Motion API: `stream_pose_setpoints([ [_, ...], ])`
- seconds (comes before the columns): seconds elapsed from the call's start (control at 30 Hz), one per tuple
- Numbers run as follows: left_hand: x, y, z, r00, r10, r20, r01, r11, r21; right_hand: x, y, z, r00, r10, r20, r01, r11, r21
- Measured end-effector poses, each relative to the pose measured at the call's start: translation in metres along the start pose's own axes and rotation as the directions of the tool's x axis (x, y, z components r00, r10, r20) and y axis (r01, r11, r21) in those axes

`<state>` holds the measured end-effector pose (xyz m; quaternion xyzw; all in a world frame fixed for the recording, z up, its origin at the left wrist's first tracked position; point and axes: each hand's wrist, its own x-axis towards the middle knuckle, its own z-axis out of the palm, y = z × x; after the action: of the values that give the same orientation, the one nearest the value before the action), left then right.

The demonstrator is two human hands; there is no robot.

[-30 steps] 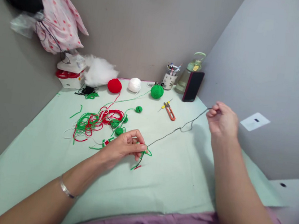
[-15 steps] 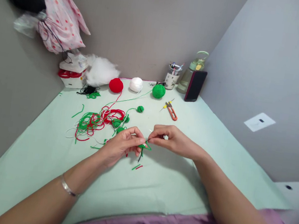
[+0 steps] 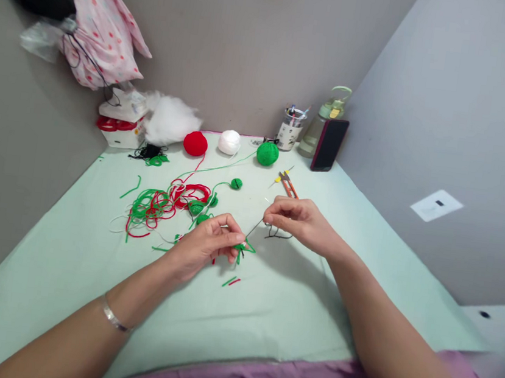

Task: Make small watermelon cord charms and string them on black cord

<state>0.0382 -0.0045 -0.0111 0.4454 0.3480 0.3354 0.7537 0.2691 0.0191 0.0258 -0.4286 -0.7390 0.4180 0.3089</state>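
Note:
My left hand (image 3: 206, 246) pinches a small green crocheted piece (image 3: 243, 248) just above the pale green table cover (image 3: 293, 304). My right hand (image 3: 300, 222) is closed in a pinch on a dark thread (image 3: 254, 229), probably with a needle I cannot make out. The thread runs taut from the green piece up to my right fingers, and its slack loops under that hand. A tangle of green and red yarn (image 3: 158, 204) with small green crocheted pieces lies just left of my left hand.
Red (image 3: 195, 143), white (image 3: 229, 142) and green (image 3: 267, 153) yarn balls line the back edge. Orange snips (image 3: 290, 184) lie behind my right hand. A pen cup (image 3: 289, 133), bottle (image 3: 319, 127), phone (image 3: 329, 144), stuffing (image 3: 169, 120) and box stand at the back. Grey walls enclose three sides.
My right hand came in from the far right, where it held the thread stretched out, to the green piece, then lifted slightly up and back, drawing the thread. My left hand stayed put.

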Motion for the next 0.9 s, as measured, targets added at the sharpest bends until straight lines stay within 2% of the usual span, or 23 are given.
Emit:
stream_pose_setpoints([
  [0.3, 0.001, -0.003, -0.002, 1.000, 0.003, 0.014, -0.003, 1.000, 0.018, 0.000, 0.001, -0.002, 0.996, 0.029, -0.079, -0.028, 0.999, 0.023],
  [0.6, 0.000, -0.003, -0.002, 1.000, -0.004, 0.006, 0.004, 1.000, 0.027, 0.000, -0.001, -0.003, 0.996, 0.046, -0.081, -0.046, 0.999, 0.002],
  [0.77, 0.002, -0.002, -0.002, 0.997, 0.019, -0.069, -0.021, 1.000, -0.020, 0.001, 0.000, 0.001, 0.975, -0.033, -0.218, 0.010, 0.994, -0.105],
  [0.83, 0.002, -0.001, -0.001, 0.995, 0.037, -0.093, -0.045, 0.996, -0.081, -0.001, -0.003, 0.006, 0.978, -0.096, -0.184, 0.072, 0.988, -0.137],
  [0.9, 0.002, 0.000, -0.002, 0.995, 0.045, -0.094, -0.057, 0.991, -0.121, -0.003, -0.006, 0.013, 0.985, -0.160, -0.071, 0.147, 0.977, -0.156],
])
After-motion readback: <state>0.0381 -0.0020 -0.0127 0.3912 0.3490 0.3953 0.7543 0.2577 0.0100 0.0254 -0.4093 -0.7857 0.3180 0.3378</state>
